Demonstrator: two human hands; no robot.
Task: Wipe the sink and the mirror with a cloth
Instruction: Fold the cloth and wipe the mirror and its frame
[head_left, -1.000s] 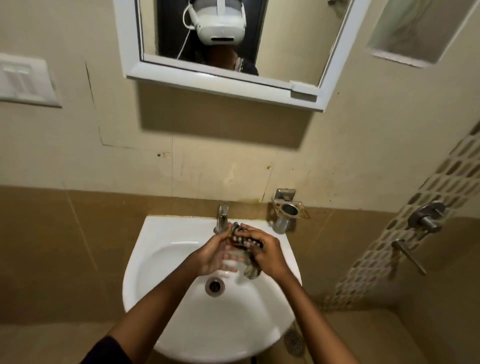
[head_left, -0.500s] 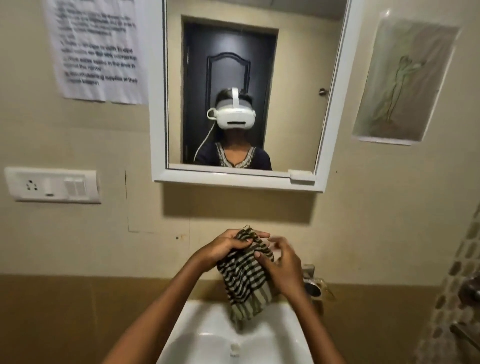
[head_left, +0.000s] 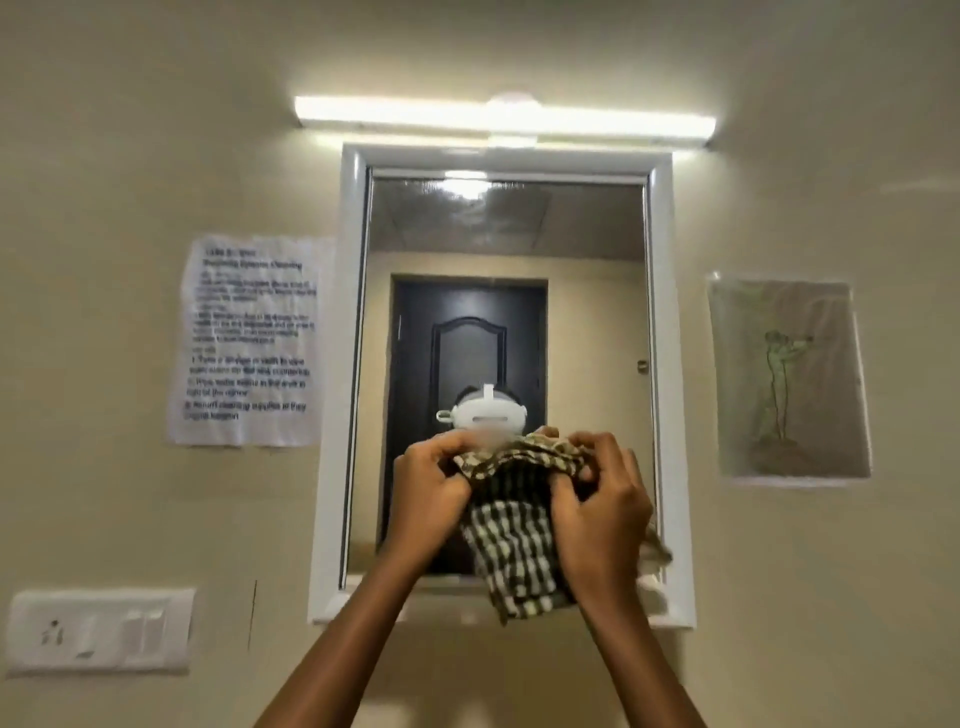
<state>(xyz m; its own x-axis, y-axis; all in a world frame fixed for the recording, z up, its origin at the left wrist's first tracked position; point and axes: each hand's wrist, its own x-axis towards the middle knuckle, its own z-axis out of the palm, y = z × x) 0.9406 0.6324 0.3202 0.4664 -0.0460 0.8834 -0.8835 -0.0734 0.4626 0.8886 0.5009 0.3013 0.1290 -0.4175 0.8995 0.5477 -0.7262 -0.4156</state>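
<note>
A dark cloth with pale checks (head_left: 511, 545) hangs between both hands in front of the lower part of the mirror (head_left: 504, 249). My left hand (head_left: 431, 488) grips the cloth's upper left edge. My right hand (head_left: 602, 514) grips its upper right edge, fingers bunched in the fabric. The mirror has a white frame (head_left: 667, 364) and reflects a dark door and a person wearing a white headset. I cannot tell whether the cloth touches the glass. The sink is out of view below.
A lit tube light (head_left: 504, 119) runs above the mirror. A printed paper notice (head_left: 249, 343) hangs left of the frame, a plastic-covered drawing (head_left: 789, 379) hangs right. A white switch plate (head_left: 98, 631) sits on the wall at lower left.
The view has tilted up from the sink to the mirror. Both hands have lifted the cloth from the basin to the mirror's lower part and spread its top edge.
</note>
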